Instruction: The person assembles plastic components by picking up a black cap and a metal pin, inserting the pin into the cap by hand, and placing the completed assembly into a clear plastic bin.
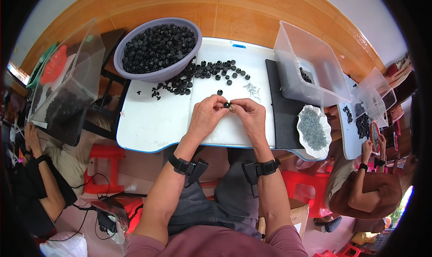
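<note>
My left hand (205,116) pinches a small round black knob (227,105) between thumb and fingertips, just above the white table (148,117). My right hand (251,116) meets it from the right with closed fingertips at the knob's side. A tiny pale piece seems to show there, too small to make out. One loose black knob (219,92) lies just beyond my hands. Farther back, several more black knobs (219,69) are scattered. To the right of these is a loose spread of thin grey screw-like pins (252,91).
A purple-grey basket (118,59) heaped with black knobs stands at the back left. On the right, a clear plastic box (310,84) rests on a black mat (281,117), near a white scalloped bowl (301,133) of grey pins. People work at tables on both sides.
</note>
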{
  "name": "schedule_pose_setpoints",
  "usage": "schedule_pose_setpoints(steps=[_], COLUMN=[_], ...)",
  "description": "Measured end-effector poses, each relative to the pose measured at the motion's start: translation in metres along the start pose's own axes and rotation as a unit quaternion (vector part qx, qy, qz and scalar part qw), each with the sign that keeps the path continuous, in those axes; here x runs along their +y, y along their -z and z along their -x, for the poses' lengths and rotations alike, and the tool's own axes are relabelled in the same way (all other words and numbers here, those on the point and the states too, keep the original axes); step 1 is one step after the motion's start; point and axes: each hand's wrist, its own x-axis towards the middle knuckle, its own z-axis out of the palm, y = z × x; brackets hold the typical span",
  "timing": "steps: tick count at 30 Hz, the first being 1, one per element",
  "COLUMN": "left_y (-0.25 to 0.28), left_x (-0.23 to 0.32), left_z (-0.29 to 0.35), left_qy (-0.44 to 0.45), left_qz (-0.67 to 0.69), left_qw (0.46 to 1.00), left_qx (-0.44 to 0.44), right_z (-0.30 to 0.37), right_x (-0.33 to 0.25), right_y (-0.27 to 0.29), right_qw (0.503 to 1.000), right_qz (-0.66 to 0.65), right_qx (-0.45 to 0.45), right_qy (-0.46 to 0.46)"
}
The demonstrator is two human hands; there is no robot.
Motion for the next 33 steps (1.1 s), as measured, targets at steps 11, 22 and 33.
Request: schedule_pose_setpoints(steps=[11, 22, 33], left_y=[0.0037, 0.0009, -0.0025], left_x=[0.0016, 0.0036, 0.0033], left_z=[-0.0007, -0.0002, 0.0031], left_qy=[0.02, 0.019, -0.006], left_qz=[0.021, 0.02, 0.0], left_qw=[0.999, 0.999, 1.0], left_qx=[-0.018, -0.015, -0.004], right_z=[-0.0004, 0.0007, 0.0034], right_x=[-0.0007, 0.0001, -0.003], right_y=[0.0014, -0.0006, -0.0031], right_qw=[1.0, 1.0, 0.98], right_qz=[0.002, -0.003, 0.14], right_qx=[0.0, 0.006, 0.034], right_qy=[-0.003, 0.004, 0.138])
